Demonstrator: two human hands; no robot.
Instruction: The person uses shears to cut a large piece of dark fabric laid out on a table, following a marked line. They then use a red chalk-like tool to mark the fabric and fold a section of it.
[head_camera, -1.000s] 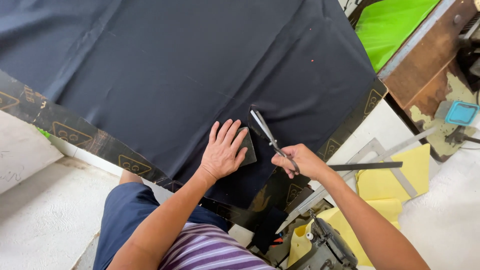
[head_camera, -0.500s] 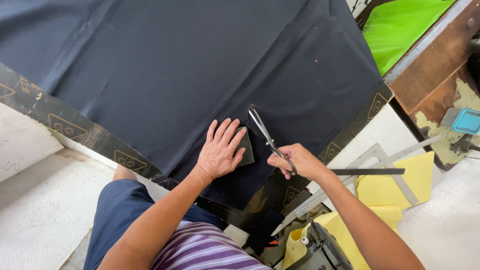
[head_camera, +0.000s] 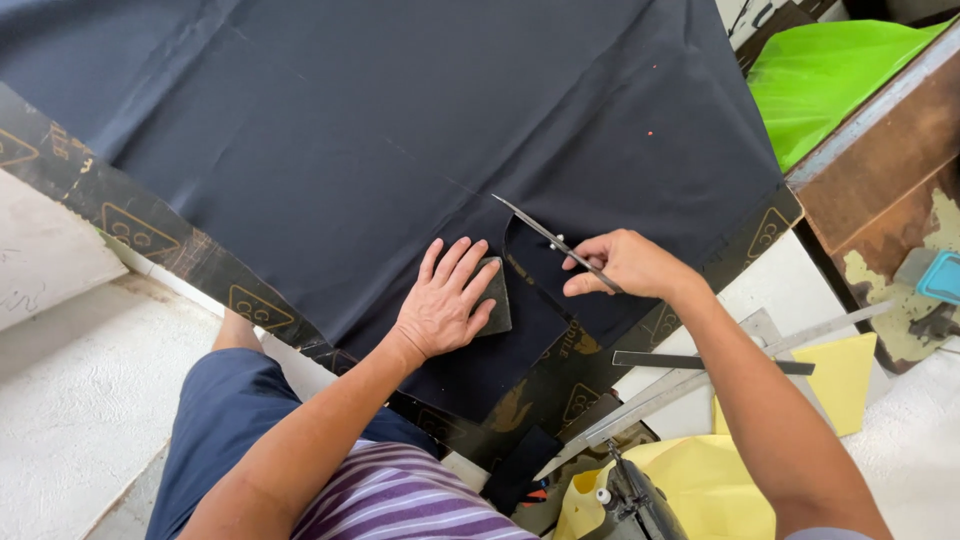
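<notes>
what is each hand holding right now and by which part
The right hand holds slim metal scissors by the handle end, blades pointing away. The left hand grips nothing; it presses a small dark card piece flat onto the dark navy cloth.

Our left hand flat on a small dark template, our right hand closed round steel scissors, cutting wide navy cloth
</notes>
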